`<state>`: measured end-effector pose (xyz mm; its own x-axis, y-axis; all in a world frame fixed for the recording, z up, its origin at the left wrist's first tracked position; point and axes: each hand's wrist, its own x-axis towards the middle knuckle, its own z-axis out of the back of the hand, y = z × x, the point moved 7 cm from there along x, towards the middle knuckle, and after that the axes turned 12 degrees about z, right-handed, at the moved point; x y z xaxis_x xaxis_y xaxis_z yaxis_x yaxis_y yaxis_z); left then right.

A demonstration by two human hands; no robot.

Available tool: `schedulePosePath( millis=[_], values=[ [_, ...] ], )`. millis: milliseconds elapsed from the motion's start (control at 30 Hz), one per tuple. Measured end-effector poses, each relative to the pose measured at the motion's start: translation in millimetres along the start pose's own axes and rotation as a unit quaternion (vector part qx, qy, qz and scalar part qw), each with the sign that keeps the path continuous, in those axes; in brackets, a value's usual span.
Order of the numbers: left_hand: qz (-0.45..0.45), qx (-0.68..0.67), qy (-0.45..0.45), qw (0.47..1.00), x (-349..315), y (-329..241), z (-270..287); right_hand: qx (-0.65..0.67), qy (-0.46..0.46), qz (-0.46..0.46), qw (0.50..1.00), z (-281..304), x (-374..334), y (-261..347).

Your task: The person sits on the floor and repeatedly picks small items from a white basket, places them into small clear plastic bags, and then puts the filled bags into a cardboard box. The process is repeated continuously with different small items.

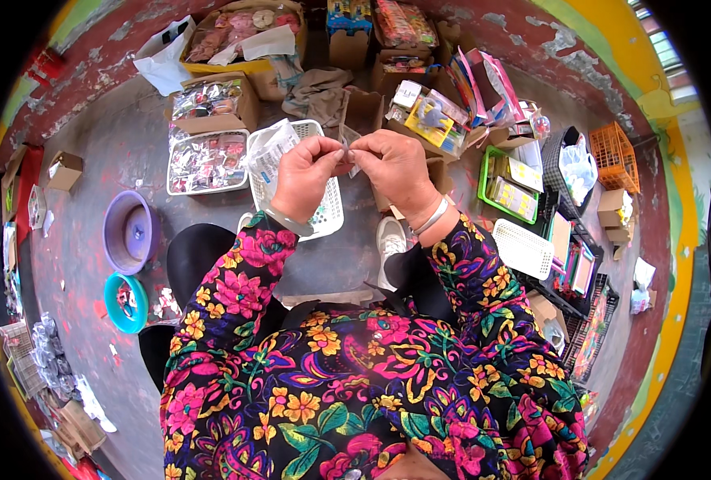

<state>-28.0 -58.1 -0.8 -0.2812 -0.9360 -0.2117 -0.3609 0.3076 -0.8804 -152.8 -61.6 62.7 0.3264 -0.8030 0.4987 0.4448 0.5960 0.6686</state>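
Observation:
My left hand (306,174) and my right hand (399,168) meet fingertip to fingertip in front of me, both closed in a pinch. Something small and pale shows between the fingertips, too small to make out. Just under my left hand stands a white plastic basket (331,210) with a clear printed plastic bag (271,154) over its left side. A few small green bits lie in the basket, partly hidden by my left hand and wrist. Behind my fingers is an open cardboard box (363,108).
Left of the basket sits a white tray (207,192) of small packets. A purple basin (131,232) and a teal basin (126,302) stand on the floor farther left. Rightward are a green tray (483,186), a white basket (523,250) and an orange crate (614,158). Filled boxes line the far wall.

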Motion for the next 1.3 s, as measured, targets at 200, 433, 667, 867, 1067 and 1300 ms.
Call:
schedulePosePath(
  millis=[200, 433, 667, 867, 1067, 1300],
  values=[
    [-0.084, 0.146, -0.032, 0.985, -2, -2, -2, -0.032, 0.041, 0.07, 0.996, 1, 1, 3],
    [-0.204, 0.33, -0.101, 0.916, -18, -27, -16, -0.052, 0.011, 0.073, 0.996, -1, -2, 3],
    [-0.056, 0.085, -0.056, 0.993, -2, -9, 1, 0.001, 0.014, 0.024, 1.0, -4, 2, -4],
    [0.04, 0.356, 0.034, 0.933, 7, 4, 3, 0.031, 0.108, 0.012, 0.994, -18, -6, -17],
    [-0.222, 0.376, -0.206, 0.875, -11, -50, 10, 0.16, 0.077, -0.224, 0.958, -16, -13, -60],
    [0.091, -0.086, -0.167, 0.978, -5, 12, 15, 0.517, -0.068, -0.346, 0.78, -31, -23, -68]
  ],
)
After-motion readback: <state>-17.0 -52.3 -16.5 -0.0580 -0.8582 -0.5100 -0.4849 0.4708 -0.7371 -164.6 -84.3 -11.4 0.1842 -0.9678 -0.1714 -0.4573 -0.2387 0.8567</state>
